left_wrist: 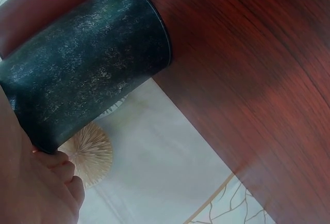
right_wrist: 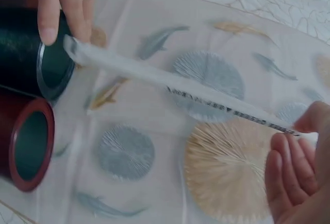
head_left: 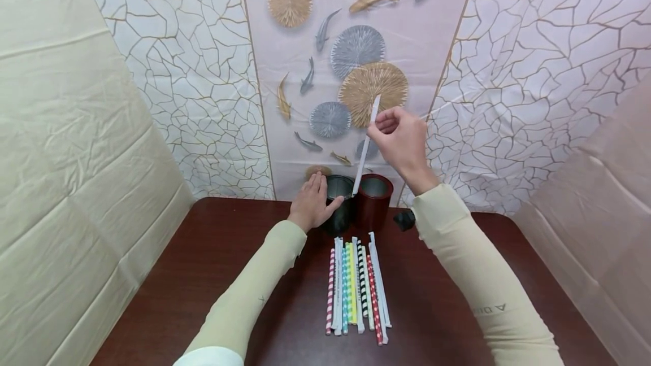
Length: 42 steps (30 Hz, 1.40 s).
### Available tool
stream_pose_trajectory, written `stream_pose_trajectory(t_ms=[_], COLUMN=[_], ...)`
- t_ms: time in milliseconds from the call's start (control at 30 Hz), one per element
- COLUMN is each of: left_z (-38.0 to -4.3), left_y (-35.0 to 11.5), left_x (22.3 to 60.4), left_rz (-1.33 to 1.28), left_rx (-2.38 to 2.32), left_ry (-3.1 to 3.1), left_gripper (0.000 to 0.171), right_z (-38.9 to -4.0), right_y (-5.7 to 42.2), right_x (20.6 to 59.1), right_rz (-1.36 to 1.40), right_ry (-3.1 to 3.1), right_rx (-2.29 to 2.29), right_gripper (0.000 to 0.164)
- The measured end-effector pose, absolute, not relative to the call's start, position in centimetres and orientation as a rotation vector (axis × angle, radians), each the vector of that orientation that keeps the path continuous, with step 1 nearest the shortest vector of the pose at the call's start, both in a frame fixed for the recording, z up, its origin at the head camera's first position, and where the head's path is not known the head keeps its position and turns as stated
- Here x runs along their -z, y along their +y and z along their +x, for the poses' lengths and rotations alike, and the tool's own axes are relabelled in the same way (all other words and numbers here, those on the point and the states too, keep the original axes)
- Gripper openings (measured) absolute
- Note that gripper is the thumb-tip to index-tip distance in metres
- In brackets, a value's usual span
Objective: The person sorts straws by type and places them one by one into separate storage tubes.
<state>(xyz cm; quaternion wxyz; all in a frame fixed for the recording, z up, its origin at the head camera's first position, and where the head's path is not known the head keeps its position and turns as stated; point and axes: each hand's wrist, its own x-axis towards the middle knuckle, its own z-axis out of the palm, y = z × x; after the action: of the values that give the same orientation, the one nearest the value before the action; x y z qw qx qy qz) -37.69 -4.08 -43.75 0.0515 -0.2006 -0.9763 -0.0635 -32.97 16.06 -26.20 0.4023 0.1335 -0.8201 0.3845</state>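
Observation:
My right hand (head_left: 404,137) pinches a paper-wrapped white straw (head_left: 363,154) near its upper end. The straw slants down, its lower tip by the rim of a dark green cylindrical cup (head_left: 339,219). Printed letters run along the straw's wrapper in the right wrist view. My left hand (head_left: 312,202) holds that cup at its rim, thumb across the near side and fingers at the left; curled fingers (left_wrist: 64,170) show by the rim in the left wrist view. A dark red cup (head_left: 373,208) stands upright against the green one's right side.
Several straws lie side by side in front of the cups, among them a black-striped straw (head_left: 363,281) and a red dotted straw (head_left: 374,301). A small black object (head_left: 404,219) is by the right sleeve. A patterned backdrop (head_left: 290,61) rises behind the brown table (head_left: 213,253).

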Motion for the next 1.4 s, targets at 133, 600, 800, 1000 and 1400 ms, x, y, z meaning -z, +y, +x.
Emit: stream_pose_trajectory(t_ms=[133, 600, 800, 1000, 1400], left_z=[-37.6, -37.4, -37.4, -37.6, -37.7], left_y=[-4.0, -3.5, -3.4, -3.5, -4.0], left_x=[43.9, 44.0, 44.0, 44.0, 43.6], left_rz=[-0.613, -0.613, -0.601, -0.605, -0.584], left_rx=[0.180, 0.168, 0.157, 0.158, 0.144], left_ry=[-2.959, -2.956, -2.967, -2.958, -2.990], left_gripper=[0.090, 0.090, 0.091, 0.091, 0.092], right_z=[-33.4, -35.5, -35.8, -35.8, -33.3], right_y=[15.1, 14.2, 13.9, 14.3, 16.9], right_x=[27.5, 34.6, 36.6, 36.6, 33.1], right_rz=[0.365, 0.363, 0.382, 0.460, 0.424], right_ry=[-1.995, -2.014, -2.033, -1.987, -2.204], right_rx=[-1.018, -1.083, -1.079, -1.065, -0.974], right_gripper=[0.015, 0.014, 0.017, 0.025, 0.025])
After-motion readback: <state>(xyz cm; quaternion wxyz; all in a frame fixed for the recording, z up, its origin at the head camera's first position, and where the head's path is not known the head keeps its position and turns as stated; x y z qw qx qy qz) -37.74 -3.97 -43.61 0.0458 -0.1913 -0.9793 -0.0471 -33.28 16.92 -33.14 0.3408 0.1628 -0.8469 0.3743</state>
